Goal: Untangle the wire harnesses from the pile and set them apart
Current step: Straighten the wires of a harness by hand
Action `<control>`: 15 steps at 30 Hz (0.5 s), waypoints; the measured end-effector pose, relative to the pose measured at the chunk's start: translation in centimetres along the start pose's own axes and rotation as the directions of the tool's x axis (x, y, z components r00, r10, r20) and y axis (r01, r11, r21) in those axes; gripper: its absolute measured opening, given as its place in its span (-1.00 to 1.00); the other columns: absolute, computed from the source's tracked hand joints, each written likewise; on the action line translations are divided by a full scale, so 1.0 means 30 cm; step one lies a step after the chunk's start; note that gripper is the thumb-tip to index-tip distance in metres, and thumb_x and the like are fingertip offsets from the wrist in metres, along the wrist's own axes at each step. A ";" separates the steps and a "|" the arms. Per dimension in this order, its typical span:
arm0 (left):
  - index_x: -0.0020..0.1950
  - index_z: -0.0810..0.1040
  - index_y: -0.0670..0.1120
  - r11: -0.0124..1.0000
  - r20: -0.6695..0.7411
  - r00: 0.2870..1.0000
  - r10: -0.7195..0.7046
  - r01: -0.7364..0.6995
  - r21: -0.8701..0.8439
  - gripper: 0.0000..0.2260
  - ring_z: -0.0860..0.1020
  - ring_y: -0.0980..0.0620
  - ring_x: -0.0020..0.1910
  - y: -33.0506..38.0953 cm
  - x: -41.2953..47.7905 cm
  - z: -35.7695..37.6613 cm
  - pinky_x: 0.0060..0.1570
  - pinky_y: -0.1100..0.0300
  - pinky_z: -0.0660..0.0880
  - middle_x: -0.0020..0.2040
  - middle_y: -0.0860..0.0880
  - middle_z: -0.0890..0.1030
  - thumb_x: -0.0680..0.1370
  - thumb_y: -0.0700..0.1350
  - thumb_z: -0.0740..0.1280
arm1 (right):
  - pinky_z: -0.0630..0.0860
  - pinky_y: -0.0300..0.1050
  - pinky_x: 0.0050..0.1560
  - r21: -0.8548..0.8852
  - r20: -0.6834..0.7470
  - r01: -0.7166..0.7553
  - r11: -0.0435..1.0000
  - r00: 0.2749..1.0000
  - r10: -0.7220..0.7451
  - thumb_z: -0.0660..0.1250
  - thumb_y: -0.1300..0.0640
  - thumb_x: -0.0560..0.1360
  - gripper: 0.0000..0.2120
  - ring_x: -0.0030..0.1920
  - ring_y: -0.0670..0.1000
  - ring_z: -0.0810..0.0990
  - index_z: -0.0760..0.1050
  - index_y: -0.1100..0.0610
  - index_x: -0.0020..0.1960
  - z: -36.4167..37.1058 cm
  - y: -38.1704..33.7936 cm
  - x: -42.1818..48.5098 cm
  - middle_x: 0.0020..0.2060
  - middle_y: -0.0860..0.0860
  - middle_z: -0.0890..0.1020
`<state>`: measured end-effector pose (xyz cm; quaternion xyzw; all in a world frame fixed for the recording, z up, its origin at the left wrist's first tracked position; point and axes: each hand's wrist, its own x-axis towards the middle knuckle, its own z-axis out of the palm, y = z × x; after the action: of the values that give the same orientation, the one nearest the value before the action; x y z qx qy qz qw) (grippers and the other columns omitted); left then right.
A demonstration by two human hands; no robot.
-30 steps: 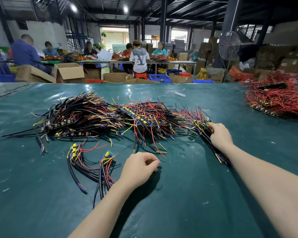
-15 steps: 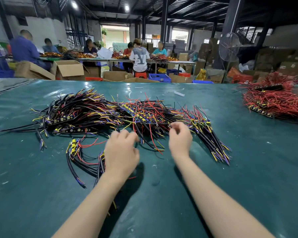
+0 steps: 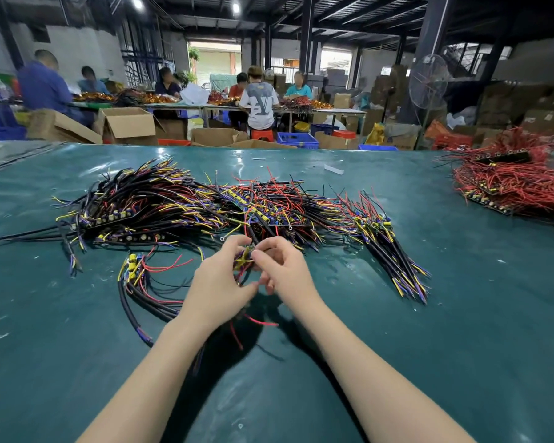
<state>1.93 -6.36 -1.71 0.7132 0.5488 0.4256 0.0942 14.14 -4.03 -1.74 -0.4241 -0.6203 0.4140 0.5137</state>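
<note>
A wide tangled pile of wire harnesses [image 3: 179, 206], black, yellow, red and purple, stretches across the green table [image 3: 461, 314]. At its near edge, my left hand [image 3: 219, 282] and my right hand [image 3: 285, 273] meet and both pinch one small harness [image 3: 244, 259] lifted just above the table; its red and black wires trail down under my wrists. A separated bundle [image 3: 394, 251] lies to the right of my hands. Another few loose harnesses [image 3: 141, 282] lie to the left.
A heap of red wire harnesses [image 3: 518, 183] sits at the table's far right. A small white scrap [image 3: 333, 169] lies beyond the pile. Past the table's far edge stand cardboard boxes [image 3: 128, 123], blue crates, a fan and several seated workers.
My right hand left the right-hand bundle and came to the centre. My left hand moved forward from the table. Both now pinch one harness at the pile's near edge.
</note>
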 end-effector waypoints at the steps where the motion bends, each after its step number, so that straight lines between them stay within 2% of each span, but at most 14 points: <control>1: 0.12 0.44 0.02 0.991 0.000 1.000 -0.030 0.030 -0.132 -0.59 0.58 0.07 -0.15 0.003 0.004 -0.001 -0.10 0.30 0.43 -0.01 0.06 0.60 0.36 -0.24 0.46 | 0.36 -0.34 -0.53 0.094 0.027 -0.071 0.993 0.997 0.069 0.26 0.35 0.49 -0.82 -0.52 -0.19 0.42 0.41 0.09 -0.16 -0.011 0.000 0.002 -0.38 0.02 0.48; 3: -0.01 0.45 0.06 0.892 0.043 0.987 -0.154 0.158 -0.423 -0.68 0.57 0.17 -0.20 0.009 0.014 -0.008 -0.15 0.41 0.47 -0.02 0.02 0.59 0.42 -0.30 0.41 | 0.43 -0.31 -0.53 0.173 0.101 -0.179 0.969 0.981 0.163 0.21 0.40 0.49 -0.85 -0.52 -0.19 0.45 0.41 0.17 -0.06 -0.030 0.001 -0.001 -0.36 0.05 0.47; 4: -0.04 0.47 0.04 0.833 0.078 0.976 -0.202 0.213 -0.510 -0.71 0.57 0.18 -0.19 0.011 0.018 -0.013 -0.17 0.44 0.49 -0.03 0.00 0.59 0.44 -0.34 0.38 | 0.47 -0.30 -0.50 0.190 0.136 -0.210 0.959 0.973 0.186 0.21 0.40 0.49 -0.85 -0.50 -0.17 0.46 0.43 0.19 -0.03 -0.036 0.001 -0.003 -0.35 0.06 0.47; 6: -0.04 0.53 -0.07 0.715 0.146 0.952 -0.267 0.298 -0.633 -0.78 0.59 0.19 -0.21 0.012 0.024 -0.019 -0.23 0.45 0.50 -0.11 -0.01 0.63 0.47 -0.38 0.32 | 0.52 -0.28 -0.44 0.208 0.160 -0.219 0.953 0.969 0.187 0.20 0.41 0.49 -0.85 -0.44 -0.13 0.48 0.45 0.22 -0.03 -0.041 -0.001 -0.002 -0.32 0.07 0.48; 7: -0.03 0.55 -0.12 0.622 0.193 0.934 -0.302 0.346 -0.703 -0.82 0.60 0.18 -0.24 0.010 0.027 -0.024 -0.27 0.42 0.51 -0.15 0.00 0.65 0.50 -0.37 0.28 | 0.53 -0.27 -0.42 0.219 0.160 -0.212 0.952 0.971 0.179 0.19 0.43 0.49 -0.84 -0.42 -0.12 0.48 0.47 0.22 -0.06 -0.042 -0.002 0.001 -0.32 0.07 0.48; 9: 0.01 0.56 -0.14 0.430 0.329 0.874 -0.356 0.466 -0.773 -0.83 0.60 0.11 -0.26 0.004 0.031 -0.039 -0.33 0.34 0.53 -0.13 -0.03 0.66 0.54 -0.26 0.19 | 0.55 -0.27 -0.40 0.260 0.157 -0.220 0.940 0.970 0.184 0.15 0.46 0.48 -0.77 -0.45 -0.13 0.50 0.50 0.21 -0.14 -0.046 -0.003 0.004 -0.32 0.06 0.53; 10: 0.02 0.57 -0.13 0.383 0.391 0.846 -0.362 0.517 -0.765 -0.79 0.60 0.08 -0.26 -0.004 0.031 -0.044 -0.34 0.33 0.54 -0.11 -0.04 0.66 0.54 -0.22 0.14 | 0.54 -0.27 -0.39 0.283 0.161 -0.235 0.930 0.967 0.195 0.14 0.48 0.47 -0.76 -0.46 -0.13 0.51 0.50 0.22 -0.15 -0.049 -0.001 0.005 -0.34 0.05 0.55; 13: -0.13 0.65 -0.13 0.429 0.442 0.813 -0.379 0.578 -0.694 -0.72 0.59 0.10 -0.39 -0.027 0.031 -0.038 -0.33 0.30 0.56 -0.28 -0.07 0.66 0.53 -0.31 0.15 | 0.54 -0.24 -0.39 0.325 0.203 -0.299 0.897 0.949 0.243 0.14 0.46 0.48 -0.82 -0.48 -0.11 0.52 0.50 0.34 -0.04 -0.056 0.009 0.005 -0.39 0.05 0.57; 15: -0.12 0.61 -0.17 0.446 0.466 0.785 -0.409 0.617 -0.648 -0.83 0.58 0.09 -0.45 -0.036 0.026 -0.028 -0.29 0.24 0.57 -0.35 -0.07 0.65 0.51 -0.34 0.24 | 0.54 -0.24 -0.38 0.287 0.238 -0.327 0.901 0.935 0.263 0.20 0.37 0.50 -0.87 -0.46 -0.10 0.51 0.53 0.32 -0.07 -0.053 0.006 0.000 -0.36 0.08 0.52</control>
<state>0.61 -5.56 -1.46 0.4441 0.4851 0.4785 0.5818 15.72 -3.84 -1.69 -0.3817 -0.5198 0.6220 0.4441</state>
